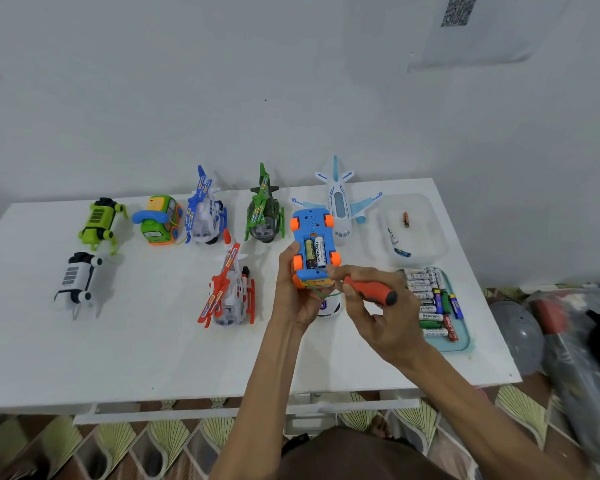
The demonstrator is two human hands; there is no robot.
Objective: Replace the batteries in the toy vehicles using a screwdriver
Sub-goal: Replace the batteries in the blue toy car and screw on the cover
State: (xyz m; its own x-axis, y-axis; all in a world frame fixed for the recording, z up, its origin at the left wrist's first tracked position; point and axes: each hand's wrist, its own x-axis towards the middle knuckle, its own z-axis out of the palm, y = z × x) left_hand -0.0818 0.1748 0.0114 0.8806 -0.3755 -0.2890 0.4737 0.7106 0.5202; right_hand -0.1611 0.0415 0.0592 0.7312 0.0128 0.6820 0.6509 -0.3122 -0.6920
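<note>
My left hand grips a blue toy car with orange wheels, held underside up above the white table. Its battery bay is uncovered and two batteries lie side by side inside. My right hand grips an orange-handled screwdriver, and its fingertips touch the near end of the car. A teal tray at the right holds several loose batteries. A clear plastic box behind the tray holds three batteries.
Other toys stand on the table: a green robot dog, a white robot dog, a green car, blue, green and red helicopters, a white plane. A small white item lies under my hands. Bags lie on the floor at right.
</note>
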